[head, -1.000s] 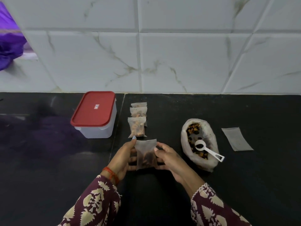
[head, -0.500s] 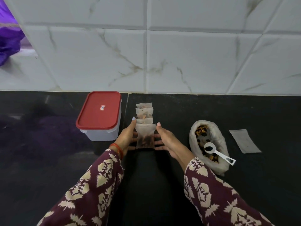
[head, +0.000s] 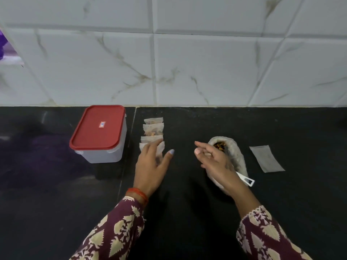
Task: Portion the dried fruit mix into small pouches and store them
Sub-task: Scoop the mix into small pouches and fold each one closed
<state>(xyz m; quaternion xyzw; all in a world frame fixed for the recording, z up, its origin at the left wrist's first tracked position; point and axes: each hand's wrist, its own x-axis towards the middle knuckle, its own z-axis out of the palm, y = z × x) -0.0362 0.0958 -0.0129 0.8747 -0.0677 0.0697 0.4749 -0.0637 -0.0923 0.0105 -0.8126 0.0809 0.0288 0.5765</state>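
A row of several filled pouches (head: pixel 153 129) lies on the black counter (head: pixel 187 212), running away from me. My left hand (head: pixel 151 166) lies flat with straight fingers over the nearest pouch (head: pixel 161 148) and covers most of it. My right hand (head: pixel 216 162) hovers with loosely curled fingers and holds nothing, in front of the open white bag of dried fruit mix (head: pixel 228 149). A white scoop (head: pixel 246 180) pokes out from behind that hand. One empty flat pouch (head: pixel 266 158) lies to the right of the bag.
A white storage box with a red lid (head: pixel 98 132), closed, stands left of the pouch row. A white marble-tiled wall (head: pixel 169 62) closes off the back of the counter. Something purple shows at the far left edge.
Both hands carried the filled pouch forward and laid it at the near end of the row. The right hand has let go and drawn back toward the bag; the left stays on the pouch.
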